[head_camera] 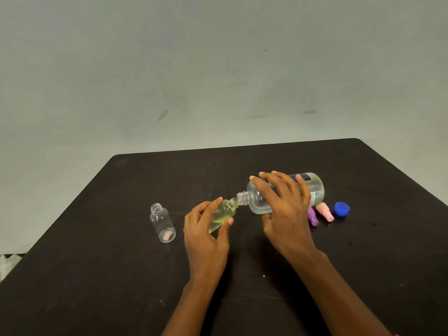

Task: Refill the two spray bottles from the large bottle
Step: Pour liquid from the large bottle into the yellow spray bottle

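Observation:
My right hand [282,209] grips the large clear bottle [316,190], which is tipped on its side with its open neck pointing left. That neck meets the mouth of a small spray bottle [224,213] holding yellowish liquid, tilted and held in my left hand [206,236]. A second small clear bottle [162,223] stands uncapped and upright on the black table [97,275], to the left of my left hand, with nothing but a pink patch at its base.
To the right of the large bottle lie a purple spray cap [313,218], a pink spray cap [324,212] and a blue screw cap [341,209]. A pale wall rises behind the table's far edge.

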The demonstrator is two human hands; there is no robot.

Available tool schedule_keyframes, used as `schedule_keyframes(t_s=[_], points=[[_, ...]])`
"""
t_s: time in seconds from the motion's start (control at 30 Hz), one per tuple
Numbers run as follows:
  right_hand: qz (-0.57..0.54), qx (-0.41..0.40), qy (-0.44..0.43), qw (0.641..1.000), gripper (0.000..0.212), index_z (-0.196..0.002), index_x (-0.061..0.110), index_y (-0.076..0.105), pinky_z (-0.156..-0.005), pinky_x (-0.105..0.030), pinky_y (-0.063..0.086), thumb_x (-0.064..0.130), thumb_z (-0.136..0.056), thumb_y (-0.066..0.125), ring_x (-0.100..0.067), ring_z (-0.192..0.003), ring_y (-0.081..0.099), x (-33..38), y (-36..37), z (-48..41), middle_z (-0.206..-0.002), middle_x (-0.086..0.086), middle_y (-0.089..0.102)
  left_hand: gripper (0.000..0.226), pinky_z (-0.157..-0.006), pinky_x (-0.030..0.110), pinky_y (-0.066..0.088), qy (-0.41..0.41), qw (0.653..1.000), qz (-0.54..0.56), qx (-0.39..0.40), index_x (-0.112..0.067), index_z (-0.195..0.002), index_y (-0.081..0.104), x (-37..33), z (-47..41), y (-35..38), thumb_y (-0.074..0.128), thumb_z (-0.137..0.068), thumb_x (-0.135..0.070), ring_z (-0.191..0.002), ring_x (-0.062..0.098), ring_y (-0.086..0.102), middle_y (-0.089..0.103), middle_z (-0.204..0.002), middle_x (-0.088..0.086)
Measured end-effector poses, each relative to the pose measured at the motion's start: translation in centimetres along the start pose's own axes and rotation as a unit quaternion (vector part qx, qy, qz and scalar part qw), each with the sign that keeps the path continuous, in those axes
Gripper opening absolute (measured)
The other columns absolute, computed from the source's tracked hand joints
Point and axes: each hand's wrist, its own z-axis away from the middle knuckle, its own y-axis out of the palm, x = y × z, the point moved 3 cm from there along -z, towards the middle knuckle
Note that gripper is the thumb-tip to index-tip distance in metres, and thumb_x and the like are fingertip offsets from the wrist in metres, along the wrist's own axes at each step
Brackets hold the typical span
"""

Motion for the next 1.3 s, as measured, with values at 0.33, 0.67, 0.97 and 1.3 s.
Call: schedule_keyframes(t_s=[0.33,0.67,0.97,1.3], points=[[0.001,0.001,0.0,1.0,0.083,-0.13,0.021,0.054,-0.117,-0.038,0.009,-0.007,-0.055,0.077,-0.022,-0.128,0.043,0.02,0.03,0.0,-0.13,-0.003,0.058,0.049,-0.09,0.016,0.039,0.0,1.0,0.0,-0.002,-0.026,-0.118,0.066,0.1,0.01,0.01,0.078,-0.074,-0.007,-0.11,0.001,0.047,0.057,-0.112,-0.01],[0.002,0.0,-0.003,1.0,0.085,-0.13,0.022,0.052,-0.116,-0.038,0.01,-0.007,-0.055,0.078,-0.021,-0.128,0.042,0.02,0.06,0.0,-0.13,-0.004,0.058,0.049,-0.088,0.013,0.038,0.002,1.0,-0.001,-0.005,-0.028,-0.117,0.066,0.17,0.0,-0.01,0.078,-0.074,-0.007,-0.109,-0.002,0.045,0.057,-0.111,-0.012],[0.004,-0.006,-0.006,1.0,0.086,-0.129,0.023,0.051,-0.115,-0.04,0.013,-0.007,-0.054,0.08,-0.021,-0.127,0.042,0.04,0.1,-0.04,-0.129,-0.003,0.059,0.05,-0.089,0.019,0.04,0.001,1.0,0.004,-0.005,-0.028,-0.117,0.065,0.12,-0.03,-0.05,0.079,-0.074,-0.007,-0.11,0.001,0.046,0.057,-0.111,-0.012],[0.004,-0.008,-0.006,1.0,0.088,-0.13,0.025,0.048,-0.116,-0.04,0.013,-0.007,-0.054,0.08,-0.02,-0.127,0.042,0.07,0.09,-0.03,-0.128,-0.003,0.059,0.049,-0.09,0.014,0.039,0.0,1.0,0.005,-0.004,-0.028,-0.117,0.066,0.09,0.0,-0.1,0.079,-0.074,-0.008,-0.109,-0.001,0.046,0.057,-0.111,-0.011]])
